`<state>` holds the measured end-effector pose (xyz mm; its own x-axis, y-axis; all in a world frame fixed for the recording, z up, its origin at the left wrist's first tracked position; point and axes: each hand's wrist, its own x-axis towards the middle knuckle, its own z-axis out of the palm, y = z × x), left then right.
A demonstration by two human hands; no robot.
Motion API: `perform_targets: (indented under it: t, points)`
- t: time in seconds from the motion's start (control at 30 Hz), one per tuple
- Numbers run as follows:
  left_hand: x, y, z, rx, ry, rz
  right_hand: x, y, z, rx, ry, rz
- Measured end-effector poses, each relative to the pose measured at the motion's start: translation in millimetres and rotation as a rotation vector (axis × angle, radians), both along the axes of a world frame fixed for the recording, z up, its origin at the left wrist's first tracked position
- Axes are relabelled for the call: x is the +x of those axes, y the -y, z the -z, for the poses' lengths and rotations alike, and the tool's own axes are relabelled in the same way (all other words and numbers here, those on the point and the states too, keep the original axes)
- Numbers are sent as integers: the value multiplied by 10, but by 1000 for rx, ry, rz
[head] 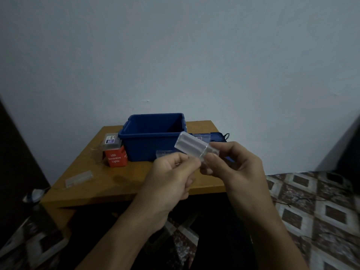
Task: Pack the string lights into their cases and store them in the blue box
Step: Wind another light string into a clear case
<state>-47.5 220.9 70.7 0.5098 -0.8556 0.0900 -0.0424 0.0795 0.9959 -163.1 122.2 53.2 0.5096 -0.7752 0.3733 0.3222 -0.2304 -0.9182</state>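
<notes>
A clear plastic battery pack (191, 146) of a string light is held up in front of the blue box (150, 142). My right hand (235, 164) pinches its near end between thumb and fingers. My left hand (173, 174) is curled just below it, its fingertips pinched at the pack's lower end where thin wire seems to be. The blue box stands open on the wooden table (120, 180); I see nothing inside it. A red "LED Decorative Lights" case (115, 158) with a clear case (110, 143) on top stands left of the box.
Another clear battery pack (78, 178) lies near the table's left front. A clear case (164, 153) sits against the box front. A dark blue lid or pouch (218, 137) lies right of the box. A patterned mat (315, 211) covers the floor on the right.
</notes>
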Motion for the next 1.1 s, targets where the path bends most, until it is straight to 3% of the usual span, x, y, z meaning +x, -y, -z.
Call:
perform_targets:
  t: [0.4, 1.1]
  points:
    - [146, -5, 34, -50, -12, 108, 18, 51, 20, 171, 63, -140]
    - [158, 6, 42, -25, -94, 131, 50, 81, 76, 202, 106, -136]
